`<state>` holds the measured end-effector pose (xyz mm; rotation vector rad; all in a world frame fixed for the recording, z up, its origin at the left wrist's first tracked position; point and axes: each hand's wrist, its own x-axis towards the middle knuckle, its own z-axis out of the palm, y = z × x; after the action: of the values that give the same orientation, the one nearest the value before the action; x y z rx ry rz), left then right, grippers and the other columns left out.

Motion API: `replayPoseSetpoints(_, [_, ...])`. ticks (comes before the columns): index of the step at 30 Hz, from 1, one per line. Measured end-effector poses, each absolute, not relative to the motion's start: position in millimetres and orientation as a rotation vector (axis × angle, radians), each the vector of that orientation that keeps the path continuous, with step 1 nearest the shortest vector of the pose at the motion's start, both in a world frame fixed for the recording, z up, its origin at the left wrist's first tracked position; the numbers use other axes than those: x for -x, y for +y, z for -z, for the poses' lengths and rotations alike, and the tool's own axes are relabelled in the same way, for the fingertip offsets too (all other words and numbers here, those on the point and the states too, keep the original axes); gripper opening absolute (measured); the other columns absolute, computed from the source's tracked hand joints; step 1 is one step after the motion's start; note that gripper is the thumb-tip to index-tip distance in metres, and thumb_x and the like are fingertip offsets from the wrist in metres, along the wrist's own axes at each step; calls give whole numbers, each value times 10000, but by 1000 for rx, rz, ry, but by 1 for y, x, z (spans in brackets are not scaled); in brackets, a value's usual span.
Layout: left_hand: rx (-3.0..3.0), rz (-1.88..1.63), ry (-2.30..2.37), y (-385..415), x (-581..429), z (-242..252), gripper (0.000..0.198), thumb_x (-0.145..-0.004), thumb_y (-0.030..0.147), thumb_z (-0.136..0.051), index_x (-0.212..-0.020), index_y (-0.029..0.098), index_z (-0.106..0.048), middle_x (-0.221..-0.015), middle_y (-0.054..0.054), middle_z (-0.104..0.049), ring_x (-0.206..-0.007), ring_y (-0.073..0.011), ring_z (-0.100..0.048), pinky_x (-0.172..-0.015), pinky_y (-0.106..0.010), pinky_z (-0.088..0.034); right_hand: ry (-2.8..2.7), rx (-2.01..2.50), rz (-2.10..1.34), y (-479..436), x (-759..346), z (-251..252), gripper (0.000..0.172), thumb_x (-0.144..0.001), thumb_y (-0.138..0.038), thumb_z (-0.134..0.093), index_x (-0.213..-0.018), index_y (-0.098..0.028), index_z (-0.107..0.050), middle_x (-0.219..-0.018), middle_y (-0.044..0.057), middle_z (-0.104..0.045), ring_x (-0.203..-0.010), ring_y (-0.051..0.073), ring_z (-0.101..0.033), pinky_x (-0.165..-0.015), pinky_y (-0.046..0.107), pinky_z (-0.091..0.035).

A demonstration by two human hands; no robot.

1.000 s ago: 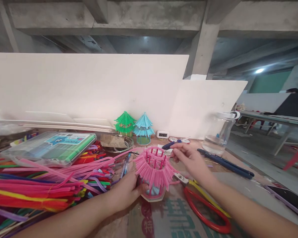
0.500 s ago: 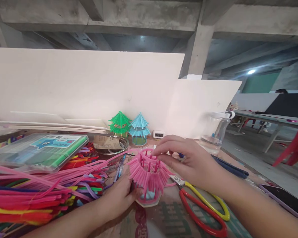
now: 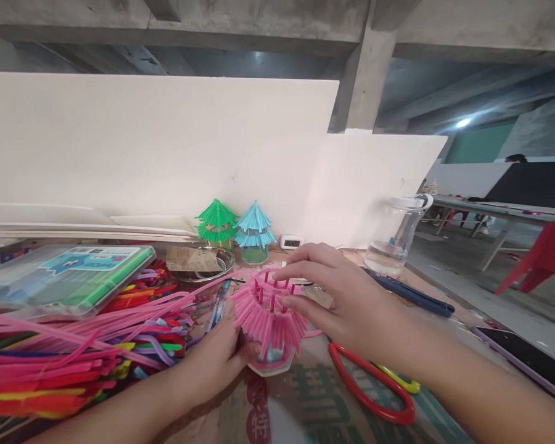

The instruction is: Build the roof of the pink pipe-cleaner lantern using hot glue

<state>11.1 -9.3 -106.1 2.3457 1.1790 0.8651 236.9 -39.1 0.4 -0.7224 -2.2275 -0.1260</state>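
Note:
A small pink pipe-cleaner pavilion [image 3: 271, 324] stands at the middle of the worktop, with a fringed lower roof and several thin pink posts rising from its top. My left hand [image 3: 222, 354] grips its lower left side, thumb against the base. Over the top, my right hand [image 3: 328, 287] has thumb and fingers bent around the posts at the right; what lies between the fingertips is partly hidden. A long pink pipe cleaner [image 3: 213, 283] runs from the left to the pavilion's top. Scissors with red and yellow handles [image 3: 370, 385] lie below my right hand, their blades hidden.
Bundled coloured pipe cleaners [image 3: 50, 370] and a plastic marker case [image 3: 74, 277] fill the left. Behind stand a green model [image 3: 216, 225], a blue model [image 3: 254, 231], a small clock [image 3: 291, 242] and a glass jug [image 3: 391, 240]. Dark-handled pliers [image 3: 411, 294] and a phone [image 3: 527, 357] lie right.
My right hand's thumb has moved in against the pavilion's posts, and the hand now covers the scissor blades. The left hand keeps its grip. The whole view has shifted slightly.

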Motion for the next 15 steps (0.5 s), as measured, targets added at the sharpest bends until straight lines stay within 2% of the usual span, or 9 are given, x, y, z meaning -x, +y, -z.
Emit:
replayPoseSetpoints(4, [-2375, -760, 1212, -9, -11, 105, 392, -899, 449, -473, -1092, 149, -635, -1139, -158, -666, -1033, -308, -591, -933, -429, -482, -2194, 605, 143, -39, -231, 7, 157, -936, -129, -534, -1051, -175, -630, -1081, 71, -684, -1051, 185, -592, -926, 345, -468])
replayPoseSetpoints(8, [-2377, -737, 1185, -8, -11, 107, 424, -917, 489, -440, -1101, 150, -616, -1135, -153, -669, -1033, -295, -596, -924, -402, -485, -2188, 659, 186, -40, -228, 12, 155, -914, -82, -535, -998, -186, -613, -1015, 39, -705, -989, 184, -589, -890, 342, -466])
replayPoseSetpoints(11, [-2382, -754, 1177, -7, -10, 109, 389, -916, 486, -451, -1033, 161, -631, -1097, -135, -682, -1032, -286, -596, -929, -396, -487, -2210, 723, 209, -40, -228, 14, 128, -908, -100, -560, -985, -186, -615, -992, 33, -704, -969, 194, -581, -888, 359, -458])
replayPoseSetpoints(15, [-2394, -783, 1196, -7, -11, 109, 392, -895, 496, -472, -1000, 156, -638, -1128, -150, -667, -1054, -305, -583, -956, -441, -475, -2212, 716, 280, -36, -228, 16, 92, -921, -142, -566, -987, -166, -626, -972, 49, -708, -938, 210, -575, -866, 378, -458])
